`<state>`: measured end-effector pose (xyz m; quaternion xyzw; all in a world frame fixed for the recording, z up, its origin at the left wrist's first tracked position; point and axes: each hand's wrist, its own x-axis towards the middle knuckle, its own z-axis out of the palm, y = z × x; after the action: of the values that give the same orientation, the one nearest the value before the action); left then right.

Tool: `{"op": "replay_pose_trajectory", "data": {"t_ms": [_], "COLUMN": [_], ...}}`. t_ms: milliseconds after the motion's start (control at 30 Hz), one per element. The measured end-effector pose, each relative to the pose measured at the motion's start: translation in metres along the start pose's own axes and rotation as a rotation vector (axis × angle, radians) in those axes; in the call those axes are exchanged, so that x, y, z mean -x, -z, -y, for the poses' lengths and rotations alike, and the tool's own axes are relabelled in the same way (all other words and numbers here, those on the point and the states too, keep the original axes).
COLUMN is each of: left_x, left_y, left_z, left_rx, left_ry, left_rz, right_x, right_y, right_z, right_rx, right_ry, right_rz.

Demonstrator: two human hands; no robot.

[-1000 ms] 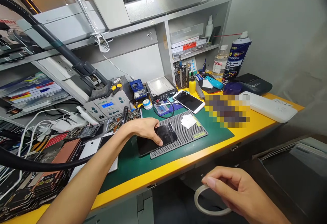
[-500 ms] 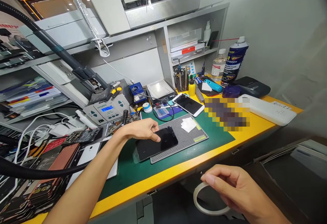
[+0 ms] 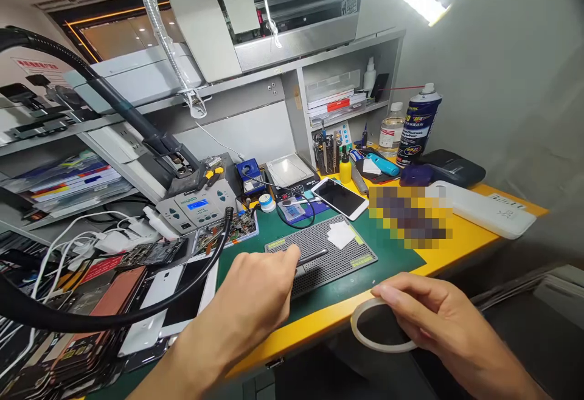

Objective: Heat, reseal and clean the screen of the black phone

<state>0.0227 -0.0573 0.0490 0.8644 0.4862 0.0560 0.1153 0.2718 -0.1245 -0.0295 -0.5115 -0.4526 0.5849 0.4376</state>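
My left hand is closed around a black phone, which is tilted so that mostly its thin edge shows above the grey perforated mat. The hand itself hides most of the phone. At the front edge of the workbench, my right hand pinches a narrow whitish roll of tape between thumb and fingers, its ring hanging below them. Small white sheets lie on the mat's far right part.
A white phone lies behind the mat. Stacked phones and parts crowd the left, beside a soldering station and a black flexible hose. A spray can and a bottle stand at the back right.
My left hand has taken hold of the phone, lifted it off the mat and tilted it towards me. My right hand keeps the tape roll, slightly higher in view. The camera has shifted a little.
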Motion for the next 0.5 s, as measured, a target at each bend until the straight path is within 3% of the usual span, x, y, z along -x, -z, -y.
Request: {"op": "replay_pose_trajectory", "data": {"t_ms": [200,367,500], "left_x": [-0.003,-0.015,-0.025], "left_y": [0.000,-0.025,-0.042], "left_z": [0.017,0.027,0.029], "left_rx": [0.547,1.134,1.422], "left_ry": [0.081,0.196,0.292], "left_rz": [-0.010,0.118,0.136], "right_x": [-0.007,-0.031,-0.063], "right_y": [0.001,0.010,0.011], "right_z": [0.015,0.037,0.056], "right_rx": [0.094,0.249,0.324], "right_ry": [0.071,0.120,0.138], "right_rz": [0.026,0.111,0.172]}}
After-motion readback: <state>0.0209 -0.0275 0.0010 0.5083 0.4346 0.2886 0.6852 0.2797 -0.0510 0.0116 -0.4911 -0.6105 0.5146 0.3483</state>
